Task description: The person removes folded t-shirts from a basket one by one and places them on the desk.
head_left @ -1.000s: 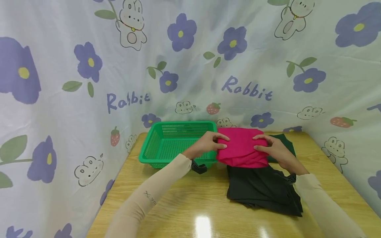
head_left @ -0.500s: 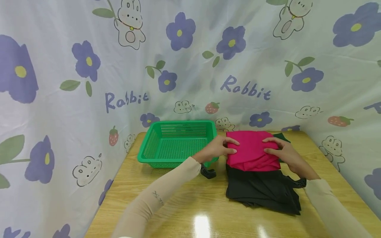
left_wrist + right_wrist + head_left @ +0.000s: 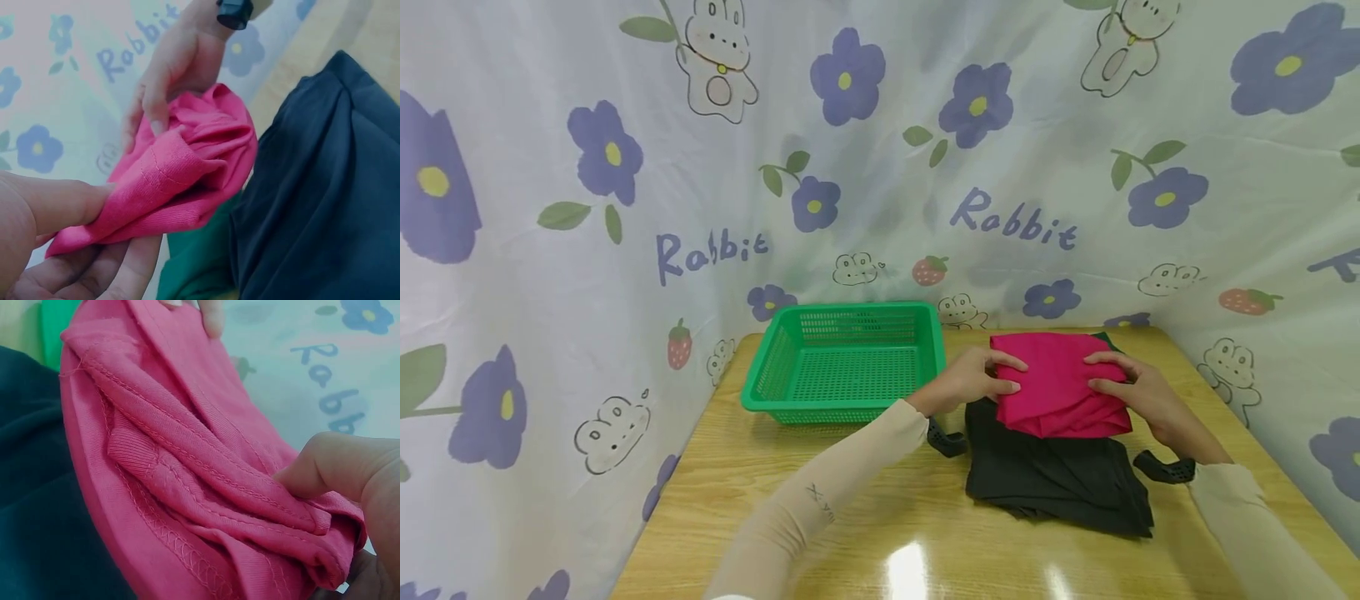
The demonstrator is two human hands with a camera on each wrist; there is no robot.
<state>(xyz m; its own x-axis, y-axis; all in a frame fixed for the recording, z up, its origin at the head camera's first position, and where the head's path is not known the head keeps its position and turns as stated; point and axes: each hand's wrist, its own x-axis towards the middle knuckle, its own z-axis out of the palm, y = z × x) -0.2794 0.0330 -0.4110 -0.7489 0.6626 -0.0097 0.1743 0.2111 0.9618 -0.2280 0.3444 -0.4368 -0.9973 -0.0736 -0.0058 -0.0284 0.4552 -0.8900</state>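
A folded bright pink garment [image 3: 1052, 387] is held between both hands above the right side of the table. My left hand [image 3: 973, 379] pinches its left edge, thumb on top and fingers beneath in the left wrist view. At the opposite edge my right hand [image 3: 1138, 392] grips the bundle, its thumb [image 3: 331, 465] pressing over the stitched layers. Folded sleeves or hems with ribbing show in the right wrist view. Below and nearer lies a folded black garment [image 3: 1052, 483]. Behind the pink bundle a dark green cloth [image 3: 1105, 339] is mostly hidden; its green [image 3: 200, 262] shows under the pink in the left wrist view.
An empty green plastic basket [image 3: 855, 375] with slotted walls stands at the back, left of the hands. The wooden table [image 3: 820, 500] ends at a patterned curtain [image 3: 880, 167] along the back and sides.
Both hands have carried the pink garment to the right and slightly nearer, away from the basket and over the green cloth. The grip stays the same; the black garment lies still.
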